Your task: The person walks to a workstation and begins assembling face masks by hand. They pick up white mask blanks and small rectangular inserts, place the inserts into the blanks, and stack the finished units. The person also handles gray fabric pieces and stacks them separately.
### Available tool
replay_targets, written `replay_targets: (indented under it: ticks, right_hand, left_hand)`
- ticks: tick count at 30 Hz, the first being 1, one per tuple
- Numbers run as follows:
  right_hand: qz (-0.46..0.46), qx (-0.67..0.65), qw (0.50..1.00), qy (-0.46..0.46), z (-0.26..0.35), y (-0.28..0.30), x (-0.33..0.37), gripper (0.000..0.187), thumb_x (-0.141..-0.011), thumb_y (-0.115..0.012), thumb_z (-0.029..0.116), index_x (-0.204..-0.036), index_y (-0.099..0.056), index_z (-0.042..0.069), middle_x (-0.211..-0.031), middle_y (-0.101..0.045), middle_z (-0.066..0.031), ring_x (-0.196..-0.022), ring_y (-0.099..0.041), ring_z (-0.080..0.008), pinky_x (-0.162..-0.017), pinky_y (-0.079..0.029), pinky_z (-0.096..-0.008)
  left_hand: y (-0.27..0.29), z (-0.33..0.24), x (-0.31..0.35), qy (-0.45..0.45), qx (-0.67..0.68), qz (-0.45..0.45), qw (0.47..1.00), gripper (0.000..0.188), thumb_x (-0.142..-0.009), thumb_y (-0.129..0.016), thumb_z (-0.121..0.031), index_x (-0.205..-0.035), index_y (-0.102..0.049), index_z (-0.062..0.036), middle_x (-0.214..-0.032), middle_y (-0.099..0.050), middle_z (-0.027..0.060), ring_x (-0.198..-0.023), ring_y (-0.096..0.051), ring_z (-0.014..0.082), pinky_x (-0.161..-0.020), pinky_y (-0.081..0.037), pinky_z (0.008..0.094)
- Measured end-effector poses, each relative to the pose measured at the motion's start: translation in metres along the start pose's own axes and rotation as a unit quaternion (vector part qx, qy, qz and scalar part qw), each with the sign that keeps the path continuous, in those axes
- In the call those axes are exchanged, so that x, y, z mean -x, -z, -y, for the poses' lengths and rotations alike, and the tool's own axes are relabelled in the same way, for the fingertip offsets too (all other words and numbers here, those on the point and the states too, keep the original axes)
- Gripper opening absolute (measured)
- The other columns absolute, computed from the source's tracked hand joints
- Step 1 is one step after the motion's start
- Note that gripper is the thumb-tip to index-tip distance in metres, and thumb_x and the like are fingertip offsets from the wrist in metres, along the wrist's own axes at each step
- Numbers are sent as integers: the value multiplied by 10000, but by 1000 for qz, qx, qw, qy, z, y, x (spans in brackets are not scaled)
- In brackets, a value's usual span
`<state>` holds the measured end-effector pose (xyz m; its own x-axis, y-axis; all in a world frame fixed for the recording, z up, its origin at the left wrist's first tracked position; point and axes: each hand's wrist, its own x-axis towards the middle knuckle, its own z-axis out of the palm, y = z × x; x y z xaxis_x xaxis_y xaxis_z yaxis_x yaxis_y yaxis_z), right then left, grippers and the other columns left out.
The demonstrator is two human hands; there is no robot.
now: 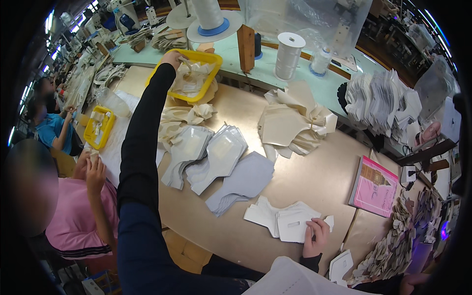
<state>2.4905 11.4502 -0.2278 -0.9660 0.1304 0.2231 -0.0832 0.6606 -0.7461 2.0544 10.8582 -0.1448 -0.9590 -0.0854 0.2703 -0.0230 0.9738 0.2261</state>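
Observation:
My left arm, in a black sleeve, reaches far forward to a yellow plastic basket (215, 66) filled with small cream-white pieces (192, 81). My left hand (172, 58) is over its far left rim with the fingers closed; what lies between the fingertips is too small to make out. Near the table's front edge, my right hand (315, 237) rests with its fingers apart on a fanned stack of white cut pieces (290, 228). The top piece has a small rectangular slot. Another white piece (329, 223) pokes out beyond these fingers.
Stacks of pale shaped panels (241, 182) lie mid-table, with a cream bundle (295, 123) beyond. A pink notebook (376, 187) is at the right. Thread cones (289, 56) stand on the green shelf (268, 69). At left, a person in pink (81, 216) works beside a smaller yellow basket (90, 140).

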Motion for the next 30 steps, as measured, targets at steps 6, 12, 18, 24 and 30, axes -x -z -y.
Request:
replay_targets:
  ticks: [6, 12, 18, 24, 30]
  right_hand:
    - [1, -8, 1000, 7, 0, 1, 0, 147, -829, -655, 17, -961, -712, 48, -1077, -640, -105, -1043, -567, -303, -941, -426, -399]
    - [-10, 0, 999, 45, -8, -1, 1, 144, -832, -671, 46, -966, -717, 71, -1079, -649, -98, -1051, -573, -304, -948, -420, -405]
    - [-32, 10, 995, 95, -11, -2, 1, 256, -830, -711, 129, -1081, -692, 84, -1113, -635, -96, -1062, -575, -310, -952, -416, -421]
    - [-62, 29, 990, 125, -10, 0, 8, 381, -814, -738, 164, -1174, -661, 67, -1120, -622, -112, -1056, -570, -319, -951, -415, -421]
    - [-91, 17, 988, 127, -14, 0, 17, 426, -784, -756, 168, -1187, -655, 73, -1106, -611, -105, -1053, -555, -310, -943, -407, -414]
  left_hand:
    - [13, -1, 18, 14, 164, -63, 984, 311, -771, -664, 81, -1016, -773, -78, -1029, -732, 92, -954, -692, 226, -865, -524, 298]
    - [22, -58, 76, -98, 225, -41, 969, 273, -792, -716, -1, -1050, -760, -80, -1027, -750, 69, -951, -695, 180, -882, -516, 289]
    - [-24, -258, 194, -213, 443, 141, 859, 277, -798, -640, 97, -1016, -751, -33, -1043, -720, 80, -1013, -663, 184, -913, -510, 295]
    - [-109, -427, 286, -310, 379, 113, 865, 258, -767, -710, 3, -1018, -739, -50, -1042, -668, 132, -981, -658, 298, -899, -518, 339]
    - [-128, -463, 319, -375, 235, 220, 869, 781, -689, -856, -268, -1390, -533, -146, -1328, -525, 227, -1243, -505, 378, -1055, -419, 412]
